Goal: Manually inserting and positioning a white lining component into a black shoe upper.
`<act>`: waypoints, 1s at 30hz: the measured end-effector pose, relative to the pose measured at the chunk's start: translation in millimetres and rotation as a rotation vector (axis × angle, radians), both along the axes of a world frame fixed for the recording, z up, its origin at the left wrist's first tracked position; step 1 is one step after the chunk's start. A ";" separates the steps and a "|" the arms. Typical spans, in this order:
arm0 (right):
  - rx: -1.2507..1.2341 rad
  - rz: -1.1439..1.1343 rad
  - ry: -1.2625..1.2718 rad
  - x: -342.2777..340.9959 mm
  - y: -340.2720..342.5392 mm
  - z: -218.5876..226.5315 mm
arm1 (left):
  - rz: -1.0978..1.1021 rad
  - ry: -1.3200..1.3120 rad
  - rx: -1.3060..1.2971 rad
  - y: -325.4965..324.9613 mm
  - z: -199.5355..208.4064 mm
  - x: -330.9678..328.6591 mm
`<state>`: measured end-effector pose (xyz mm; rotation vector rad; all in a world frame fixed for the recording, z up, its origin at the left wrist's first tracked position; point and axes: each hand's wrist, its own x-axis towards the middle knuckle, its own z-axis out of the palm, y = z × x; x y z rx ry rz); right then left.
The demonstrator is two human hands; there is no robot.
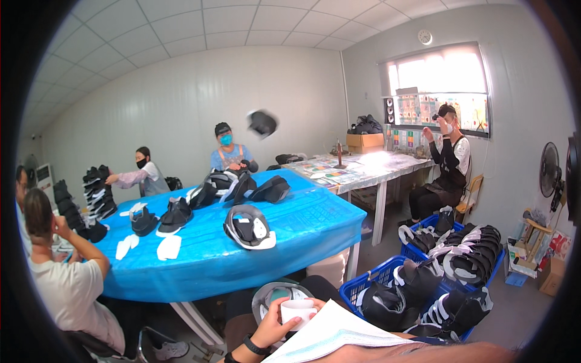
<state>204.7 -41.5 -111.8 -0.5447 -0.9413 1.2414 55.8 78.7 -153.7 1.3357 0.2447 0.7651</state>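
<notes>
Low in the middle, my left hand (272,327), with a black band on its wrist, has its fingers wrapped round a white curved piece (298,310) that looks like thin card or foam. Fingers of my right hand (318,304) grip the same piece from the right. Much of that hand is hidden behind the piece and a stack of white sheets (339,336) lying along my right forearm. Just behind my hands, a cap (264,296) with a grey-white inside rests on my lap, its opening facing up.
Ahead stands a blue-covered table (200,275) bearing an upturned cap (248,227), other dark caps and white pieces (169,247). Blue baskets (363,284) full of caps stand at right. A blurred dark cap (262,123) is in mid-air. Several people sit around.
</notes>
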 end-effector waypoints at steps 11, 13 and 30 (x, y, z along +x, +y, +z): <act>0.174 -0.026 -0.114 4.0 11.7 -21.3 | 0.100 0.175 0.364 -42.9 73.8 -13.7; 0.186 -0.005 -0.103 1.5 11.0 -21.5 | 0.000 0.109 0.156 -12.7 28.1 -8.4; 0.090 -0.019 -0.100 -5.6 -12.5 9.4 | 0.079 0.151 0.270 -62.0 97.1 -22.7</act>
